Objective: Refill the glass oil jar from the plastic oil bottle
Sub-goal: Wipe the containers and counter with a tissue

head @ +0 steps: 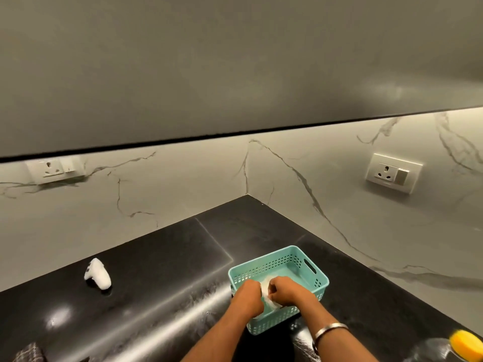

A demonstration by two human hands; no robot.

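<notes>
Both hands are down inside a teal perforated plastic basket (300, 267) that sits on the black stone worktop (162, 270) near its back right corner, close to the right-hand wall. The left hand (247, 296) and the right hand (285, 290) are side by side with fingers curled, and between them they grip a whitish, translucent object (266, 291); so little of it shows past the knuckles that what it is cannot be told, nor whether it is the glass jar. The right wrist wears a metal bangle (330, 331). At the bottom right corner of the view, near the worktop's front edge, stands a clear plastic bottle (431, 351) with a yellow-orange cap (465, 344), blurred and cut off by the picture's edge, well apart from the basket. On the left half of the worktop lies a crumpled white cloth or paper wad (98, 274), alone and far from the hands. A dark checked fabric (30, 352) shows at the bottom left corner. The marble-look backsplash carries two white socket plates, one on the left wall (53, 168) and one on the right wall (393, 172), and a grey upper cabinet (209, 61) fills the top of the view.
</notes>
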